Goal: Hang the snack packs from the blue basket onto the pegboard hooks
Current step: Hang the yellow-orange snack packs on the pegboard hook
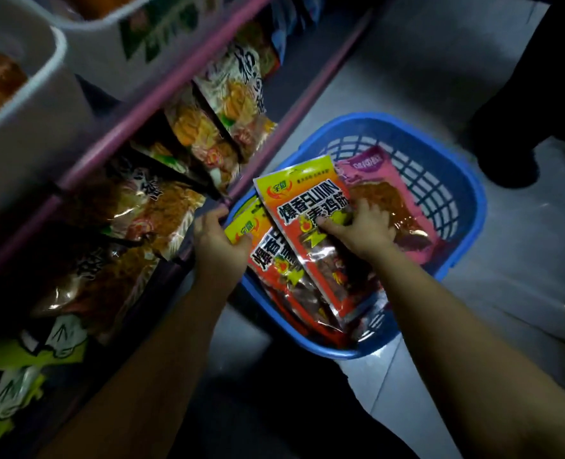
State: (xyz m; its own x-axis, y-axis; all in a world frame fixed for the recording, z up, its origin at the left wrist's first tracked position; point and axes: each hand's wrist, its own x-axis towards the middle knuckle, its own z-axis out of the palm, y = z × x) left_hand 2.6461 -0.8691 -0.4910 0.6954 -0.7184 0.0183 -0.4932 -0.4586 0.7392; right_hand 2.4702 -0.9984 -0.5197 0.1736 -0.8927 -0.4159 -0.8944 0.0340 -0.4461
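The floor (523, 260) is pale, glossy tile in dim light. The blue basket (466, 207) stands on it, right of frame centre. From 9 to 12 o'clock runs a display rack with pink rails (135, 120); rows of noodle packs (208, 127) hang or lean behind the rails. White bins (25, 134) sit at 10 o'clock. A dark shape (523, 94), not identifiable, occupies 2 o'clock.

Inside the basket lie three visible snack packs:
- Upper orange pack (307, 207), yellow top band, black characters reading 爆香 and 素鸡筋.
- Lower orange pack (274, 270), same design, partly covered by the upper one.
- Pink pack (390, 200), at 3 o'clock of the orange packs; its label is too small to read.

The left hand (218, 240) pinches the yellow top corner of the lower orange pack, fingers curled. The right hand (364, 226) grips the right edge of the upper orange pack, thumb on its face, fingers curled behind.
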